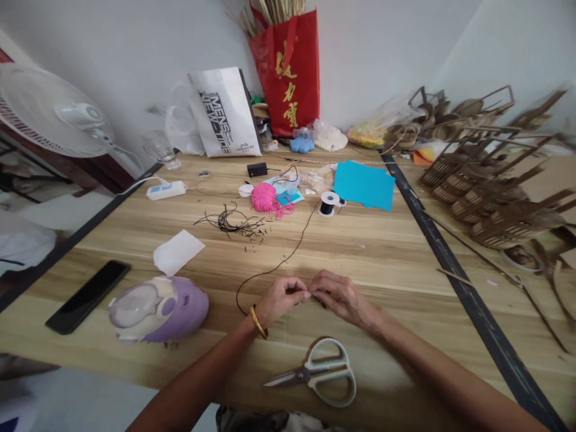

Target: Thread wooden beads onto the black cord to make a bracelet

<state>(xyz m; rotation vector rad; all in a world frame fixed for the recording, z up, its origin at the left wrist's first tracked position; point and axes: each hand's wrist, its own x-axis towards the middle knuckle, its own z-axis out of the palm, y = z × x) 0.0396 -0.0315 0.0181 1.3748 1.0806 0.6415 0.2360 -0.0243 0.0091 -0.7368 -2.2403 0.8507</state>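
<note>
My left hand [281, 297] and my right hand [339, 295] meet fingertip to fingertip just above the wooden table [382, 258], both pinched on a thin black cord [270, 271]. The cord loops left of my left hand and runs back across the table to a small black spool [328, 203]. A gold bangle sits on my left wrist. What lies between the fingertips besides the cord is too small to make out. Pale green scissors [321, 372] lie closed near the table's front edge, just below my hands.
A purple and white device [157, 309], a black phone [87, 296] and a white paper [177, 251] lie at the left. Cut black cord bits [234, 223], pink yarn [265, 198] and a blue sheet [364, 184] lie further back. Woven baskets [486, 180] crowd the right; a fan [49, 114] stands left.
</note>
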